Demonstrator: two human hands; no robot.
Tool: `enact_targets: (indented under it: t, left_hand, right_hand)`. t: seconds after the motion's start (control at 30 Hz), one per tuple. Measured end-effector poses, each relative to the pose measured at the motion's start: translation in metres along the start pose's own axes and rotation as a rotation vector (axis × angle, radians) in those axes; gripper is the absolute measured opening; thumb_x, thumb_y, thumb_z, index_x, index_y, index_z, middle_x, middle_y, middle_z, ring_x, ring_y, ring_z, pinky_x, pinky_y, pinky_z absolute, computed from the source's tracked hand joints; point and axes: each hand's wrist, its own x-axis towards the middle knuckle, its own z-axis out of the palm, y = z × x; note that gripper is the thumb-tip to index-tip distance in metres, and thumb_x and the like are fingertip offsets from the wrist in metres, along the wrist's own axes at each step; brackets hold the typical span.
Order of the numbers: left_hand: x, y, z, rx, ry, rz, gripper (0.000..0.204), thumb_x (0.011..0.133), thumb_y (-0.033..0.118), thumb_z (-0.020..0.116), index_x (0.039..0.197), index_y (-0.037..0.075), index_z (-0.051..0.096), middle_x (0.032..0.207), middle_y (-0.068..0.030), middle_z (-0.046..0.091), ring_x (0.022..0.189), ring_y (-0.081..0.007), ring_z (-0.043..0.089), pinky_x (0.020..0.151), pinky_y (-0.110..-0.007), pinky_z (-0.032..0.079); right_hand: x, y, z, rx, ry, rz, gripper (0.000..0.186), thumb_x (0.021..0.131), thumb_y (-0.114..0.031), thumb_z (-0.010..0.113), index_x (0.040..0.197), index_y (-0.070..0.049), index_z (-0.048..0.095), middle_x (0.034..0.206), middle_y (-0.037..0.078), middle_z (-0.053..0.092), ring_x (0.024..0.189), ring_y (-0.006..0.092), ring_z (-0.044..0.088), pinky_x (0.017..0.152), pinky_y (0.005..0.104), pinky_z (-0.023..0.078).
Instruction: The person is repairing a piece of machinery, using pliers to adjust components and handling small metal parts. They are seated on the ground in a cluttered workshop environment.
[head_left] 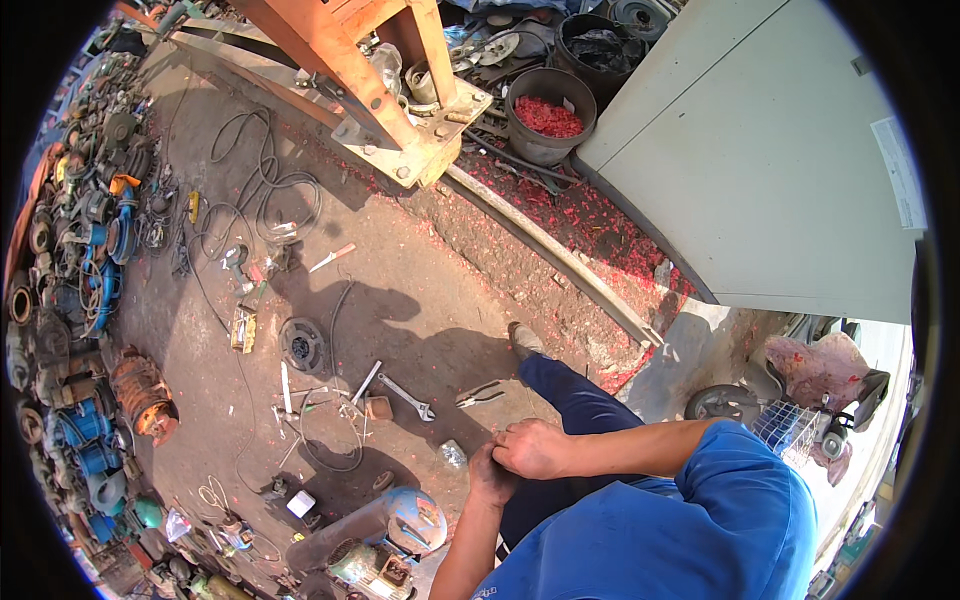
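Observation:
My right hand (532, 449) and my left hand (490, 478) meet in front of my body, the right's curled fingers pressed against the left. Whatever lies between them, if anything, is hidden. On the ground just left of my hands is a small crumpled clear plastic bag (453, 454). Beyond it are pliers (482, 394) with their handles spread and a silver adjustable wrench (408, 397). A dark round ribbed disc (303, 346) rests farther left, near several thin tools and a bent cable.
An orange steel frame (395, 100) rises ahead, beside a bucket (540, 148) holding red bits. A grey cabinet (760, 170) fills the right. Heaped motors and pump parts (85, 430) line the left. A rusty motor (143, 395) and a blue cylinder (350, 530) lie nearer.

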Motion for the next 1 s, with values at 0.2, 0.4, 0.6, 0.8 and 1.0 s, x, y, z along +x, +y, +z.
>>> enact_targets:
  t: [0.2,0.4,0.6,0.8,1.0]
  left_hand:
    - [0.028,0.083,0.139,0.207,0.067,0.073,0.026,0.106,0.022,0.052,0.119,0.004,0.067,0.12,-0.0112,0.069,0.117,-0.025,0.065,0.105,-0.04,0.051]
    - [0.05,0.163,0.21,0.586,0.163,0.151,0.028,0.109,0.019,0.058,0.128,0.0,0.066,0.076,-0.0018,0.059,0.066,-0.0145,0.055,0.059,-0.03,0.045]
    - [0.084,0.273,0.228,0.738,0.194,0.089,0.027,0.104,0.009,0.057,0.126,0.001,0.07,0.092,-0.0046,0.07,0.078,-0.0139,0.063,0.07,-0.028,0.051]
    - [0.123,0.438,0.259,0.949,0.19,0.158,0.03,0.092,0.004,0.057,0.116,-0.004,0.072,0.088,-0.0074,0.069,0.077,-0.0173,0.062,0.07,-0.031,0.051]
    - [0.141,0.54,0.272,0.873,0.304,0.342,0.026,0.093,0.003,0.055,0.11,-0.005,0.073,0.074,-0.0047,0.063,0.061,-0.0141,0.055,0.057,-0.029,0.044]
  right_hand:
    - [0.057,0.055,-0.121,0.181,0.111,0.04,0.022,0.086,-0.023,0.071,0.091,-0.002,0.068,0.101,0.019,0.07,0.095,0.0361,0.071,0.08,0.0483,0.06]
    - [0.134,0.131,-0.216,0.201,0.209,0.328,0.024,0.089,-0.023,0.075,0.103,-0.004,0.069,0.093,0.016,0.067,0.09,0.0392,0.07,0.078,0.0498,0.058]
    - [0.243,0.223,-0.274,0.229,0.309,0.663,0.051,0.091,-0.015,0.074,0.139,-0.004,0.057,0.126,0.024,0.065,0.105,0.0407,0.071,0.09,0.0499,0.058]
    - [0.406,0.347,-0.337,-0.053,0.408,0.695,0.081,0.092,-0.011,0.063,0.165,-0.015,0.028,0.167,0.03,0.028,0.126,0.0456,0.064,0.104,0.052,0.054]
    - [0.513,0.441,-0.34,-0.229,0.078,0.524,0.045,0.097,-0.017,0.057,0.141,-0.016,0.063,0.14,0.024,0.064,0.103,0.0389,0.075,0.087,0.0472,0.061]
